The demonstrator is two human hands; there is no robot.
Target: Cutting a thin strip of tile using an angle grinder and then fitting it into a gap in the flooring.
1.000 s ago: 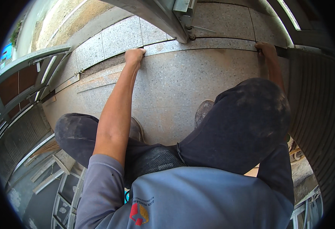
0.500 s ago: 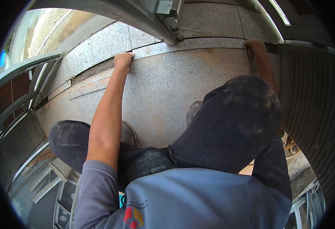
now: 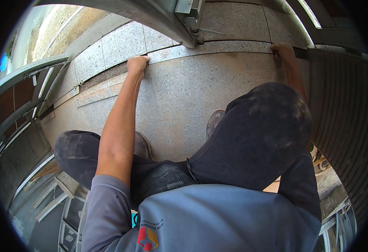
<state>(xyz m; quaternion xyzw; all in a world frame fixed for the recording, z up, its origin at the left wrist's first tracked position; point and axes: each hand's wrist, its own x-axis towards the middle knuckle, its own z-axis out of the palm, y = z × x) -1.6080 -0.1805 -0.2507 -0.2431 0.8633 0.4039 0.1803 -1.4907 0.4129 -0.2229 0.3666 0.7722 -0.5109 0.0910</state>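
A narrow speckled grey tile strip (image 3: 211,48) lies along the doorway between the floor tiles. At its left end my left hand (image 3: 138,64) is closed, fingers curled over the edge. My right hand (image 3: 283,51) grips the opposite end, its fingertips partly hidden. Left of my left hand runs an open gap (image 3: 104,75) with rough brown bedding showing. Beside that gap, another thin tile strip (image 3: 98,97) rests on the large floor tiles (image 3: 192,84).
A metal door frame post (image 3: 180,29) comes down just beyond the strip. On the right stands a ribbed grey shutter panel (image 3: 343,109). A metal-framed door (image 3: 20,96) is at the left. Behind my left knee lie a notched trowel (image 3: 52,208) and metal frames (image 3: 70,222).
The view has shifted very slightly. Both hands stay at the ends of the tile strip, with no clear movement of it.
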